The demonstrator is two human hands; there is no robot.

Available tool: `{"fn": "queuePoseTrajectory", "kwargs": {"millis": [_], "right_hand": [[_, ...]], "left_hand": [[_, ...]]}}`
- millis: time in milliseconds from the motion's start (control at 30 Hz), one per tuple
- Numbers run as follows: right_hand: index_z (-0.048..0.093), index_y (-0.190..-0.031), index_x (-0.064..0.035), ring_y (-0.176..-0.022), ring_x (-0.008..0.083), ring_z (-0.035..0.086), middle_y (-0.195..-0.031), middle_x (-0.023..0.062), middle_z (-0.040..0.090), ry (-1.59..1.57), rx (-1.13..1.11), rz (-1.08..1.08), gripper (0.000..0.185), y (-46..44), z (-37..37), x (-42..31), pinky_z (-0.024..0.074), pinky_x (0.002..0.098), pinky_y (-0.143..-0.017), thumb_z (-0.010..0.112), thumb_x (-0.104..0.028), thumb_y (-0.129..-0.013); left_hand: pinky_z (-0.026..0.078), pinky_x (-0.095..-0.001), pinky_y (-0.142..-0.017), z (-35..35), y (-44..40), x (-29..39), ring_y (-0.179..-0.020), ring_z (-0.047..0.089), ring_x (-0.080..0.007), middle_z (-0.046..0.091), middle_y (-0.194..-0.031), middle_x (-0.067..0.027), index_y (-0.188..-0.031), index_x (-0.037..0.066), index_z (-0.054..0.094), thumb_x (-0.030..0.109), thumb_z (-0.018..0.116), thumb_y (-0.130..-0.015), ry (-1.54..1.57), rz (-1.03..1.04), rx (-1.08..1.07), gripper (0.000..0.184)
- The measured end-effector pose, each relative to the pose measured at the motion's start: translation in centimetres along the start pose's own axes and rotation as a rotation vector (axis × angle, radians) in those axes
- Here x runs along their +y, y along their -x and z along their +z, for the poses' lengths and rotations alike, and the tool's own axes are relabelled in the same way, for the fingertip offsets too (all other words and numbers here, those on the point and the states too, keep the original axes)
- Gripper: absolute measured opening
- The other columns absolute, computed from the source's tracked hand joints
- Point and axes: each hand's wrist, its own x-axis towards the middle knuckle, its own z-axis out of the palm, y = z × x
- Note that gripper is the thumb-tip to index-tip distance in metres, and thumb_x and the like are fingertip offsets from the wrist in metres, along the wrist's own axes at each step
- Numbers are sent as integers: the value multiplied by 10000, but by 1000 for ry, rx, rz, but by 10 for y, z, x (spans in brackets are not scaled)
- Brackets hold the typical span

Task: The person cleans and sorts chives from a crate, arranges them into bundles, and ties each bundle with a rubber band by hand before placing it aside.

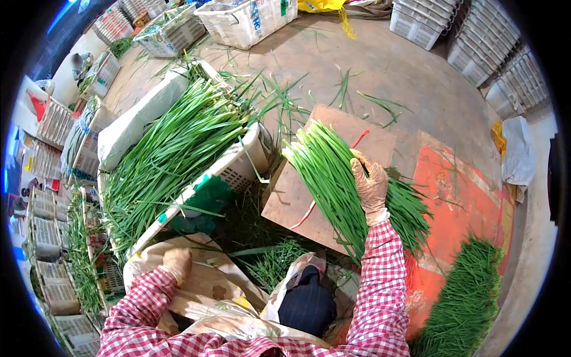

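Note:
A thick bunch of garlic chives (333,178) lies across a brown board, pale cut ends toward the upper left. My right hand (370,181), in a thin tan glove, rests on the bunch with fingers curled around its right side. Under the bunch runs a red tie strip (361,138), its other end showing at the board's left edge. My left hand (177,265), also gloved, is closed like a fist over the beige cloth on my lap; whatever its fingers may hold is hidden. Left of the board stands a white basket (178,205) heaped with loose garlic chives.
The brown board (285,199) sits low before my knees. Bundled greens (467,297) lie on an orange sheet (446,184) at right. Stacked white crates (493,41) line the upper right; more baskets (247,27) stand behind and at left. Loose leaves litter the floor.

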Motion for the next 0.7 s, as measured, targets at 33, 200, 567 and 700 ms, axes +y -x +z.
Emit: {"fn": "queuePoseTrajectory", "kwargs": {"millis": [33, 200, 567, 700], "right_hand": [[685, -1031, -81, -828, 251, 649, -911, 91, 687, -15, 20, -15, 297, 0, 0, 2, 496, 357, -752, 636, -324, -868], [536, -1257, -107, -1105, 267, 560, -1188, 104, 601, 435, -90, -257, 432, -2, 6, -8, 399, 399, -958, 434, -398, -956], [523, -1183, 16, -955, 309, 594, -1054, 174, 616, 444, -260, -138, 536, 16, 13, 12, 454, 398, -858, 611, -378, -830], [545, -1135, 13, -892, 324, 607, -1018, 176, 622, 492, -225, -131, 561, 7, 8, -3, 470, 421, -825, 664, -390, -763]], "left_hand": [[520, -386, -783, 5, 0, -1, -979, 633, -252, 631, -1113, -141, -1101, 169, 650, 319, 623, -838, -32, 87, -106, 304], [506, -418, -531, -84, 14, 49, -572, 611, -324, 609, -614, -126, -756, 122, 689, 398, 543, -875, 191, 878, 340, 334], [450, -378, -891, -277, -86, 261, -963, 595, -266, 638, -1018, -93, -992, 42, 616, 206, 570, -857, 280, 1261, 1472, 218], [451, -373, -853, -280, -95, 269, -926, 598, -273, 640, -983, -111, -1012, 40, 608, 224, 526, -882, 395, 1148, 879, 240]]}}
